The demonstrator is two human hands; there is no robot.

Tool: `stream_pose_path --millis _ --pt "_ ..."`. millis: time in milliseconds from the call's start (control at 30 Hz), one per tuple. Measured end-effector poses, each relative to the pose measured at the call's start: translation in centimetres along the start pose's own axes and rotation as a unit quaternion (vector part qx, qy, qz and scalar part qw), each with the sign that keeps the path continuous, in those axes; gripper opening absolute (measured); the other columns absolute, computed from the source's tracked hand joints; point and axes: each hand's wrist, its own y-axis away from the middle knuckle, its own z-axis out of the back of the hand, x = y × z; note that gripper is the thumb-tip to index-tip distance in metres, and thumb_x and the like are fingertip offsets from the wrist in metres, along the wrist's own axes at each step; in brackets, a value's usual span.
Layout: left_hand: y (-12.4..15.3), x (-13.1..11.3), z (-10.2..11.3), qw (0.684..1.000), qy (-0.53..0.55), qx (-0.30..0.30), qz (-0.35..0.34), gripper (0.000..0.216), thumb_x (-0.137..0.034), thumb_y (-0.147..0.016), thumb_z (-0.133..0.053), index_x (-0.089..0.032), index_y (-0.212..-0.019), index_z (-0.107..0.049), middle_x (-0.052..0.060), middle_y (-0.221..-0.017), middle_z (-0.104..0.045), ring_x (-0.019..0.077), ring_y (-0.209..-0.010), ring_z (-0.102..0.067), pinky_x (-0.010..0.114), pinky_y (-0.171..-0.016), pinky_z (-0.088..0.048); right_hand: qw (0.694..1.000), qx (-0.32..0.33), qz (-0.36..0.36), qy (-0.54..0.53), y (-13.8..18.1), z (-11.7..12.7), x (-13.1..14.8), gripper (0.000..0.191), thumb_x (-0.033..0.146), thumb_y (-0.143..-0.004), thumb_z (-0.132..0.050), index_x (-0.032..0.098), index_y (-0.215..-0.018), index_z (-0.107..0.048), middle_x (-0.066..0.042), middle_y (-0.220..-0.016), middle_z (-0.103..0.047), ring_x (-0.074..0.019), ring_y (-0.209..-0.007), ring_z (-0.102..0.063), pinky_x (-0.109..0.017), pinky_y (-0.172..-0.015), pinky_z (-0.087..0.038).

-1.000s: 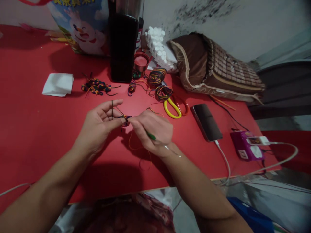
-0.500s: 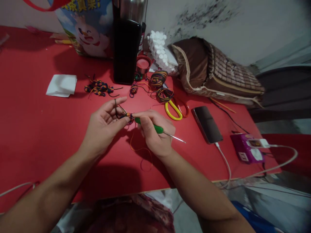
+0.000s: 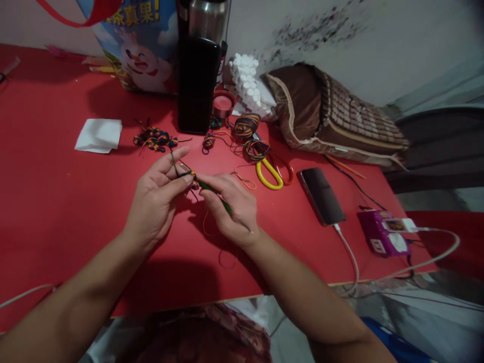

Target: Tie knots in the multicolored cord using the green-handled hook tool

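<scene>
Between thumb and fingers my left hand (image 3: 157, 194) pinches a small crocheted piece (image 3: 194, 179) of dark, orange and purple yarn. A dark strand runs over its raised index finger. My right hand (image 3: 232, 206) is closed around the green handle of a crochet hook (image 3: 208, 188), whose metal tip meets the piece; the handle's rear lies mostly hidden in the palm. Thin loose yarn (image 3: 206, 224) trails onto the table below. Beyond the hands lie a finished-looking multicoloured crocheted bunch (image 3: 155, 138) and two larger yarn balls (image 3: 246, 125), with a smaller wound bundle (image 3: 208, 142) beside them.
Scissors (image 3: 270, 174) with yellow and red handles lie right of the hands, near a charging phone (image 3: 322, 195). A purple box (image 3: 381, 234) holds a charger. Behind stand a black upright object (image 3: 198, 85), a printed bag (image 3: 139, 55) and a brown cushion (image 3: 340, 111). Folded tissue (image 3: 99, 135) lies left.
Both hands have shifted slightly left with the crocheted piece. My right hand has turned the crochet hook, so its rear metal shaft no longer shows. The view has tilted slightly.
</scene>
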Motion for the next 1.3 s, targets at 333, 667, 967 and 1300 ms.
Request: stream_pose_path --millis 333,667,967,1300 --pt "0.6 0.3 0.4 0.972 -0.197 -0.006 -0.131 0.052 -0.016 -0.086 -0.077 -0.032 -0.135 -0.076 -0.002 -0.082 -0.064 0.0164 -0.074 -0.058 0.03 -0.074 -0.052 0.984 -0.014 0.077 0.158 0.4 -1.1 0.7 0.03 0.018 -0.109 -0.054 0.011 -0.136 -0.065 -0.015 -0.107 -0.082 -0.0227 -0.092 -0.077 -0.035 -0.08 -0.066" --pt "0.4 0.5 1.0 0.945 -0.273 0.017 -0.178 0.053 -0.018 -0.093 -0.071 -0.033 -0.143 -0.073 0.0 -0.084 -0.061 0.0176 -0.075 -0.053 0.03 -0.074 -0.048 0.994 0.019 0.022 0.104 0.4 0.1 1.4 0.029 0.016 -0.107 -0.054 0.016 -0.133 -0.068 -0.013 -0.113 -0.084 -0.0221 -0.099 -0.078 -0.035 -0.085 -0.066" --pt "0.0 0.5 1.7 0.926 -0.327 0.037 -0.186 0.057 -0.019 -0.095 -0.069 -0.034 -0.151 -0.068 0.001 -0.085 -0.059 0.0193 -0.079 -0.053 0.031 -0.077 -0.048 0.998 0.01 0.016 0.064 -0.5 1.2 1.8 0.019 0.013 -0.107 -0.058 0.015 -0.118 -0.073 -0.009 -0.101 -0.084 -0.0179 -0.089 -0.077 -0.032 -0.079 -0.064" --pt "-0.1 -0.4 1.9 0.934 -0.315 0.074 -0.151 0.062 -0.007 -0.083 -0.07 -0.034 -0.138 -0.079 -0.002 -0.077 -0.057 0.0155 -0.07 -0.05 0.028 -0.072 -0.047 0.982 0.021 -0.154 -0.103 -1.8 3.3 2.0 0.017 0.019 -0.102 -0.066 0.019 -0.096 -0.081 -0.001 -0.076 -0.077 -0.0124 -0.067 -0.07 -0.026 -0.065 -0.056"
